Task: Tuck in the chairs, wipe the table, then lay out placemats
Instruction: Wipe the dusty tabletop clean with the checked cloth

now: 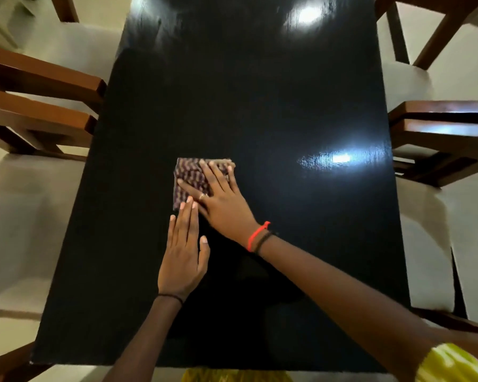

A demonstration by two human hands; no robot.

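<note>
Pressing flat on the cloth (189, 175), the right hand (218, 194) has its fingers straight and spread wide across the folded, patterned fabric, gripping nothing. The cloth lies on the dark glossy table (260, 92), about midway across it and nearer the person's end. The left hand (184, 252) lies palm down on the tabletop just beside the right one, fingers straight and close together, thumb out to the side. Its fingertips reach the cloth's near edge, right against the right hand's thumb side. There is a ring (202, 196) on one right finger, and a red thread (258, 235) beside a dark band on that wrist. A dark thread circles the left wrist too. A yellow sleeve (453, 362) shows at the lower right corner. Chairs (25, 216) stand close along both long sides of the table, with cream seats and brown wooden frames. Bright lamp glare (340, 158) bounces off the tabletop to the right of the cloth.
</note>
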